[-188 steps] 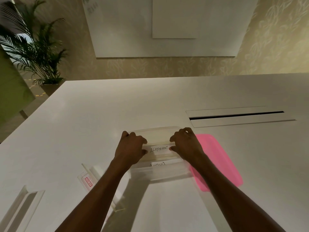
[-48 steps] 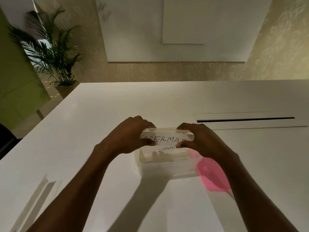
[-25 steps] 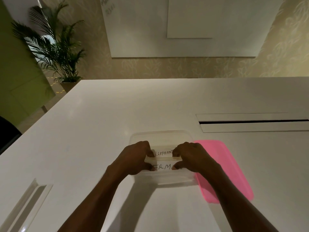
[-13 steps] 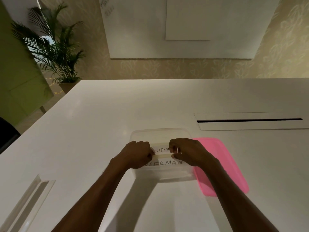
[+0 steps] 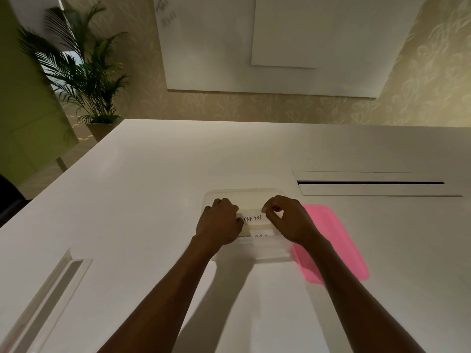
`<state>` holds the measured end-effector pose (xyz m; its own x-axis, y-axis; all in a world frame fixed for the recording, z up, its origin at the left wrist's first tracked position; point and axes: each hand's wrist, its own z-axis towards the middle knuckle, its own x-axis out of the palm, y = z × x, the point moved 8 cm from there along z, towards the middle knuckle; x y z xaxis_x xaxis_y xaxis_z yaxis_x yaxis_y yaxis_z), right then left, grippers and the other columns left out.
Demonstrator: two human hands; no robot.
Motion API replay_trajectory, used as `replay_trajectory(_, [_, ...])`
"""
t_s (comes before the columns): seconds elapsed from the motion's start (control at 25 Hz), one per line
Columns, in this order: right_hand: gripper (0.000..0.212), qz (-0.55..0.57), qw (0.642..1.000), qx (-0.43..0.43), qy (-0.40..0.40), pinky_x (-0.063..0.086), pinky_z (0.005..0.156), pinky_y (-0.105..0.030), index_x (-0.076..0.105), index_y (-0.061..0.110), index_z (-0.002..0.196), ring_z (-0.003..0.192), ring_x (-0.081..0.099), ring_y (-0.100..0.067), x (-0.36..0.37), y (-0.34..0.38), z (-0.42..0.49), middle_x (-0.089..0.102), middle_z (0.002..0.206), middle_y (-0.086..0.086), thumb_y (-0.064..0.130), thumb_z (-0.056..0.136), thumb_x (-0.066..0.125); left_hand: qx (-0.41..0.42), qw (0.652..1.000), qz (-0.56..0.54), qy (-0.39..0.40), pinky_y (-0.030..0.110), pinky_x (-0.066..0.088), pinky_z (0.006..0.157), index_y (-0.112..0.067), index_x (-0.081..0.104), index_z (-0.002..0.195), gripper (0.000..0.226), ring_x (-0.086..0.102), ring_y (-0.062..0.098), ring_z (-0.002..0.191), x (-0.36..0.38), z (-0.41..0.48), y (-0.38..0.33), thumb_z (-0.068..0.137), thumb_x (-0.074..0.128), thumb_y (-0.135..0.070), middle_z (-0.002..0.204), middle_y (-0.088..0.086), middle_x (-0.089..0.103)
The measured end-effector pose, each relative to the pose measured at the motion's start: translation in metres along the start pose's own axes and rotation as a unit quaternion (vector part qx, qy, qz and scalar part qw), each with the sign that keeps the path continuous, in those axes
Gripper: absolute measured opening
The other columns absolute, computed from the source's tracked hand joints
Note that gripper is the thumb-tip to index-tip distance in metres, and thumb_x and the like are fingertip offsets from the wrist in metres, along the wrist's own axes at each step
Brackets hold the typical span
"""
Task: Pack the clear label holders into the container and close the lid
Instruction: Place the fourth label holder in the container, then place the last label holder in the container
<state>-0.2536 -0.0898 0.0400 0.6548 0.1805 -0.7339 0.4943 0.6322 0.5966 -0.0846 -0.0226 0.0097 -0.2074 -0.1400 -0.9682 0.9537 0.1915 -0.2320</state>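
Clear plastic settled: the label holder (image 5: 257, 236) raised a moment ago now lies low in the container (image 5: 270, 252) before the ELEPHANT holder (image 5: 252, 218) — right hand (image 5: 288, 220) loosely curled, apparently releasing, left hand (image 5: 219, 220) curled, grip hidden — so another holder (image 5: 58, 278) and the pink lid (image 5: 336, 245) remain.

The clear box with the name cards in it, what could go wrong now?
If the clear label holders poke above the rim of the clear plastic container, the flat pink plastic lid may not shut. The right forearm hangs over that lid's corner and could knock it. Another clear label holder lies far off near the white table's left edge, so it might get forgotten.
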Motion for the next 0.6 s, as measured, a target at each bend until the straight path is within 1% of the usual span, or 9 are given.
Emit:
replay_trajectory(0.08, [0.008,0.003,1.0,-0.011,-0.013,0.056,0.089,-0.043,0.074,0.007,0.093,0.091,0.07,-0.022,-0.006,0.006,-0.001,0.075,0.093,-0.003,0.005,0.094,0.066,0.002,1.0,-0.004,0.008,0.04,0.042,0.098,-0.015,0.06,0.137,0.043,0.05,0.027,0.128,-0.002,0.0,-0.002,0.102,0.05,-0.039,0.134,0.007,0.058])
replay_trajectory(0.16, [0.007,-0.049,0.998,-0.037,-0.01,0.054,0.091,-0.042,0.073,0.009,0.097,0.096,0.067,-0.021,-0.007,0.016,-0.001,0.073,0.098,-0.002,0.01,0.096,0.066,0.008,0.999,-0.041,0.001,0.041,0.043,0.101,-0.014,0.06,0.138,0.043,0.052,0.028,0.13,-0.009,-0.002,-0.004,0.103,0.05,-0.037,0.137,0.008,0.058])
replay_trajectory(0.2, [0.007,-0.073,0.996,-0.046,-0.018,0.053,0.092,-0.039,0.073,0.011,0.099,0.099,0.066,-0.019,-0.008,0.023,-0.002,0.072,0.1,0.001,0.013,0.097,0.066,0.015,0.998,-0.066,-0.017,0.041,0.043,0.103,-0.014,0.059,0.139,0.042,0.052,0.027,0.131,-0.016,-0.006,-0.003,0.103,0.052,-0.035,0.138,0.007,0.058])
replay_trajectory(0.28, [0.007,-0.084,0.993,-0.057,-0.06,0.052,0.088,-0.032,0.071,0.014,0.101,0.099,0.064,-0.016,-0.008,0.041,-0.004,0.07,0.1,0.005,0.017,0.098,0.066,0.03,0.99,-0.104,-0.092,0.041,0.045,0.102,-0.015,0.062,0.135,0.037,0.056,0.026,0.127,-0.039,-0.019,0.003,0.102,0.055,-0.031,0.132,0.006,0.063])
replay_trajectory(0.36, [0.005,-0.072,0.991,-0.062,-0.099,0.052,0.083,-0.033,0.069,0.017,0.099,0.094,0.063,-0.014,-0.004,0.067,-0.004,0.069,0.096,0.006,0.019,0.098,0.065,0.026,0.976,-0.154,-0.154,0.04,0.049,0.094,-0.016,0.066,0.126,0.029,0.063,0.024,0.111,-0.063,-0.037,0.02,0.101,0.058,-0.027,0.114,0.003,0.07])
replay_trajectory(0.44, [0.005,-0.057,0.989,-0.063,-0.122,0.053,0.078,-0.036,0.067,0.022,0.095,0.086,0.061,-0.013,0.007,0.093,-0.004,0.067,0.089,0.008,0.021,0.098,0.062,0.002,0.962,-0.198,-0.187,0.035,0.053,0.077,-0.02,0.068,0.119,0.023,0.068,0.019,0.087,-0.082,-0.057,0.046,0.1,0.058,-0.027,0.088,-0.003,0.073])
replay_trajectory(0.52, [0.008,-0.034,0.989,-0.057,-0.131,0.054,0.074,-0.037,0.065,0.027,0.093,0.079,0.06,-0.012,0.027,0.123,-0.004,0.065,0.083,0.008,0.024,0.098,0.06,-0.039,0.956,-0.208,-0.205,0.029,0.049,0.062,-0.026,0.066,0.115,0.018,0.066,0.014,0.066,-0.098,-0.081,0.088,0.099,0.058,-0.03,0.066,-0.006,0.068])
replay_trajectory(0.6, [0.008,-0.005,0.99,-0.052,-0.134,0.054,0.071,-0.038,0.065,0.03,0.094,0.073,0.06,-0.012,0.052,0.155,-0.007,0.064,0.077,0.008,0.025,0.098,0.06,-0.072,0.951,-0.201,-0.225,0.028,0.044,0.056,-0.028,0.065,0.11,0.013,0.063,0.012,0.057,-0.112,-0.107,0.134,0.099,0.058,-0.03,0.058,-0.006,0.063])
